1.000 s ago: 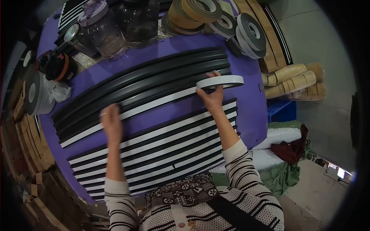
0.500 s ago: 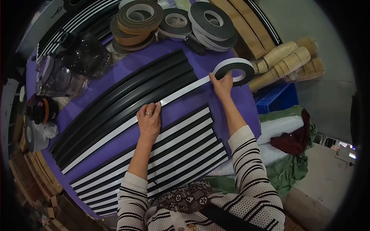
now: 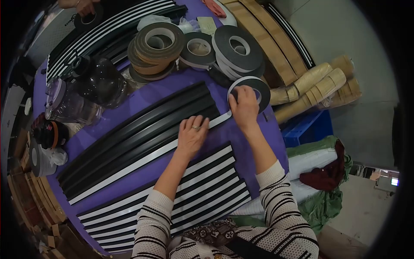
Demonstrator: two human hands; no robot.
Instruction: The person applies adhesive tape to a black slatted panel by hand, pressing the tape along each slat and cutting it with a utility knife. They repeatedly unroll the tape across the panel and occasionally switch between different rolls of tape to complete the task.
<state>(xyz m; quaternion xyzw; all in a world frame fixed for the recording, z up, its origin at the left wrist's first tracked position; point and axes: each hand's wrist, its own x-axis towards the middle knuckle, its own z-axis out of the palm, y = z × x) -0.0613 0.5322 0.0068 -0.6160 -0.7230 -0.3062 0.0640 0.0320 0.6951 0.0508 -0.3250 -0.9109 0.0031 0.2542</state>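
Note:
My right hand point(image 3: 245, 105) grips the near left side of a roll of foam tape point(image 3: 264, 94), dark on its flat face with a white edge. From the roll, a white-backed length of tape point(image 3: 221, 121) runs down to the nearest long black strip point(image 3: 129, 172), where it lies along the edge. On that strip my left hand point(image 3: 193, 137) rests, wearing a ring, its fingers laid over the tape and slightly apart. Beyond it lie several bare black ribbed strips point(image 3: 159, 114) side by side. Closer to me is a row of black strips with white tape lines point(image 3: 202, 181).
Stacked tape rolls point(image 3: 161, 43) and more rolls point(image 3: 237, 47) stand at the back of the purple table point(image 3: 129, 97). Clear jars point(image 3: 73, 103) and a dark jug point(image 3: 101, 82) are at left. A blue crate point(image 3: 308, 129) sits right. Another person's hand point(image 3: 86, 6) holds a roll far left.
My left hand has slid rightward along the strip toward its end. My right hand and the roll have come closer, shortening the free tape, which now bends downward. The view has tilted up.

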